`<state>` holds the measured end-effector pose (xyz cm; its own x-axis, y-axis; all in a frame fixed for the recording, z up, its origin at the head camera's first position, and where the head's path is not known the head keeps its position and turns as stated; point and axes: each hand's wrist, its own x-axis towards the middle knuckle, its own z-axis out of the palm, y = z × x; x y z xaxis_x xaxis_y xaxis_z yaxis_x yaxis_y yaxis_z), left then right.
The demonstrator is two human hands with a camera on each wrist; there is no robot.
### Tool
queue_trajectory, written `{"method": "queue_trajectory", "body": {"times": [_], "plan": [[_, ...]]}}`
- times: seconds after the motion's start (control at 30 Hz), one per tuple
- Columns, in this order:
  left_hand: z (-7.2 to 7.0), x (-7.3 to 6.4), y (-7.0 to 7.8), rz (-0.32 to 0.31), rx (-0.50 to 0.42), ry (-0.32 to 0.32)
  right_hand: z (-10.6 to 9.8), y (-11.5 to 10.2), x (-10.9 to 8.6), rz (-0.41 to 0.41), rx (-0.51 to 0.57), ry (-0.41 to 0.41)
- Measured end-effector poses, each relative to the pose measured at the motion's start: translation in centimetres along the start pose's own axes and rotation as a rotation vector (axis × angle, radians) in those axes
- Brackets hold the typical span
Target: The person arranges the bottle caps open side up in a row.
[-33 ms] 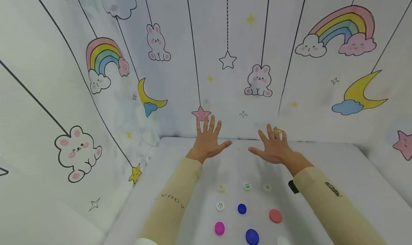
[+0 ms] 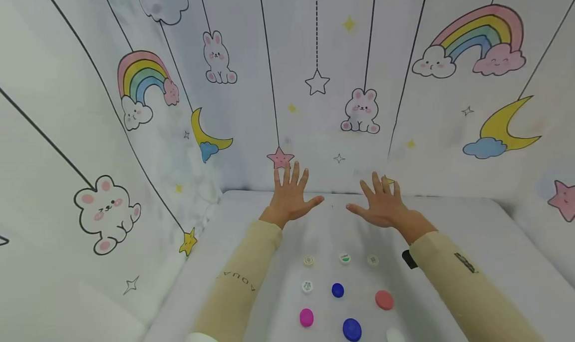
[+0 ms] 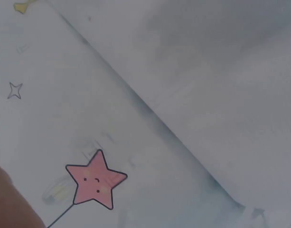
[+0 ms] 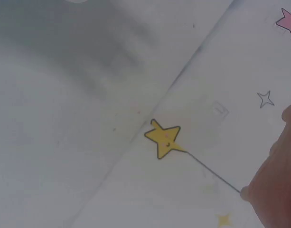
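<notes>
My left hand [image 2: 291, 198] is held out over the far part of the white table with its fingers spread, thumb pointing inward. Opposite it, my right hand [image 2: 382, 202] is stretched out the same way. Neither holds anything. Closer to me, between the forearms, lie several round bottle caps: a dark blue cap [image 2: 338, 290], a larger blue cap [image 2: 352, 329], a magenta cap [image 2: 306, 317], a coral red cap [image 2: 384, 300] and a white cap with a green print [image 2: 344, 258]. Only an edge of the left hand [image 3: 10, 202] and of the right hand [image 4: 278, 171] shows in the wrist views.
White cloth walls stand behind and beside the table [image 2: 458, 242], printed with a pink star [image 2: 280, 158], rabbits, moons and rainbows. The table's back edge runs just beyond the hands. A black object [image 2: 409, 259] shows at the right sleeve's underside.
</notes>
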<state>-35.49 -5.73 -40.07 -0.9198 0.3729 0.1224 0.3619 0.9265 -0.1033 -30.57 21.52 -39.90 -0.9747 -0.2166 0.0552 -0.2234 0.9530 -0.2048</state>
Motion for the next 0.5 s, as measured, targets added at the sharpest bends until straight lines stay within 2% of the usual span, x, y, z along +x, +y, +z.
{"method": "queue_trajectory", "body": {"times": [0.1,0.3,0.5], "plan": [[0.1,-0.6,-0.2,-0.008,-0.029,-0.003,0.2,0.1,-0.1,0.015,0.026,0.000],[0.7,-2.7,-0.2,-0.015,-0.164,-0.030,0.8,1.2,-1.5,0.046,0.085,0.025],[2.0,-4.0,0.0,-0.021,-0.190,-0.052,2.2,1.4,-2.6,0.037,0.049,0.030]]}}
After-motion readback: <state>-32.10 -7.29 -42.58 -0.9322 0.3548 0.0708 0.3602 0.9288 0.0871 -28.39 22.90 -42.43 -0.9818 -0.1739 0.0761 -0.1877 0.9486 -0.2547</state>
